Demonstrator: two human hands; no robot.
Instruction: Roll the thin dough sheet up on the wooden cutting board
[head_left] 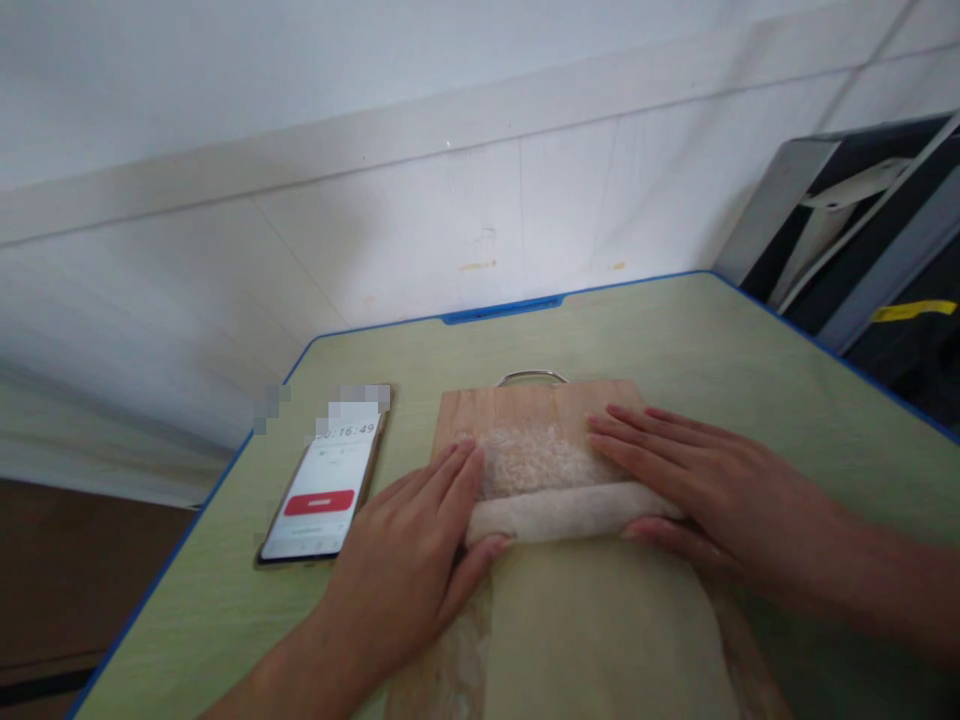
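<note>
A pale sheet of dough (600, 630) lies along a wooden cutting board (536, 400). Its far end forms a whitish roll (562, 512) across the board; whether anything is inside the roll cannot be seen. My left hand (409, 550) grips the roll's left end, thumb on the near side and fingers reaching over to the far side. At the right end, my right hand (720, 490) holds it likewise, fingers stretched beyond it and thumb in front. White flour (532, 460) is scattered on the board just past the roll.
Left of the board lies a phone (322, 480) with a timer on its lit screen. The board has a metal handle (532, 376) at its far edge. The green table (660, 330) has a blue rim and stands near a white wall (420, 230). Dark items (885, 220) stand at the right.
</note>
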